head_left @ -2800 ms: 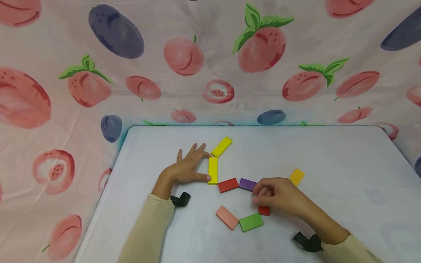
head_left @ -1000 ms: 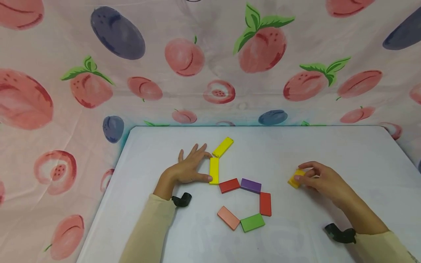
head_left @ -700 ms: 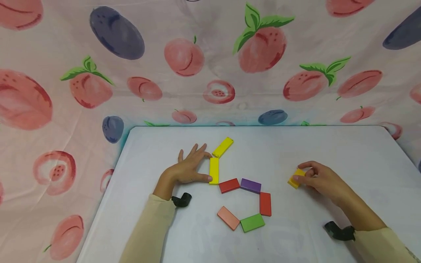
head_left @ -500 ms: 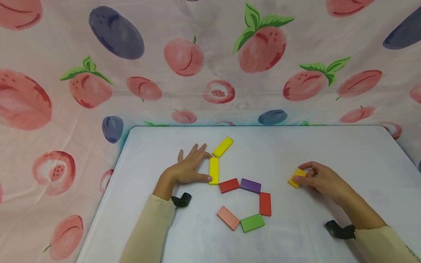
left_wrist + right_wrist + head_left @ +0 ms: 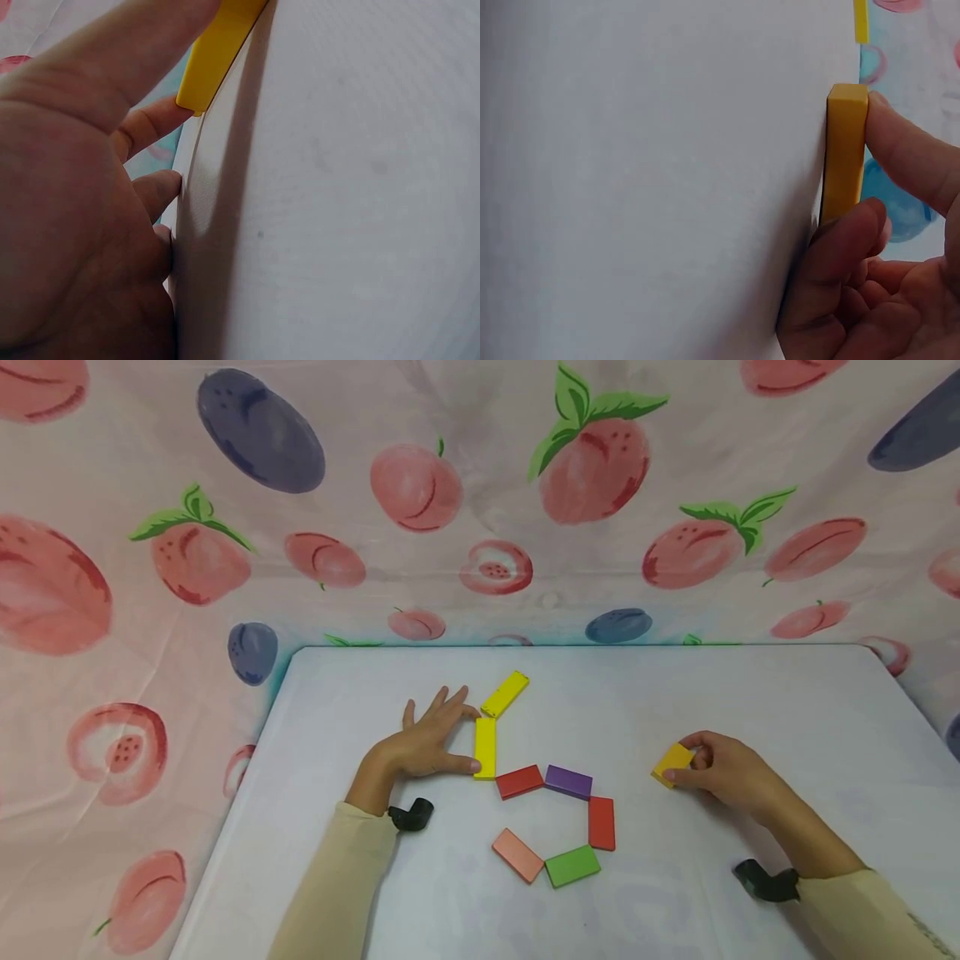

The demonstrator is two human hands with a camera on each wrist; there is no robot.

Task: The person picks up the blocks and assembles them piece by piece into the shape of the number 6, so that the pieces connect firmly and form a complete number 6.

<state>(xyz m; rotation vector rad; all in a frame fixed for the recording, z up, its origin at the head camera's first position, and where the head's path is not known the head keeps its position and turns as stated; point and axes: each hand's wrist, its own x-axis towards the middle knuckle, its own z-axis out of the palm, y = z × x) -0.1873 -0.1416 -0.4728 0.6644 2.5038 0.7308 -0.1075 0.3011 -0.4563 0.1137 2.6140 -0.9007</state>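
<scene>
In the head view my left hand [image 5: 423, 742] spans a bright yellow block [image 5: 485, 749], thumb at its near end and index finger at its far end; the other fingers are spread. The left wrist view shows that yellow block [image 5: 217, 52] between thumb and index finger. My right hand [image 5: 731, 781] pinches an orange-yellow block [image 5: 672, 764] between thumb and fingers, close to the tabletop. In the right wrist view the orange-yellow block [image 5: 845, 150] looks slightly tilted, with the other fingers curled below.
A second yellow block [image 5: 505, 694] lies slanted beyond the left hand. A red block [image 5: 520, 782], a purple block [image 5: 568, 782], another red block [image 5: 602, 823], a green block [image 5: 573, 866] and a salmon block [image 5: 517, 856] form a curve on the white table [image 5: 787, 710]. Behind hangs a fruit-print cloth [image 5: 495, 485].
My right hand left the red and purple blocks, went right and took hold of the orange-yellow block, which has since shifted slightly left. My left hand keeps its place.
</scene>
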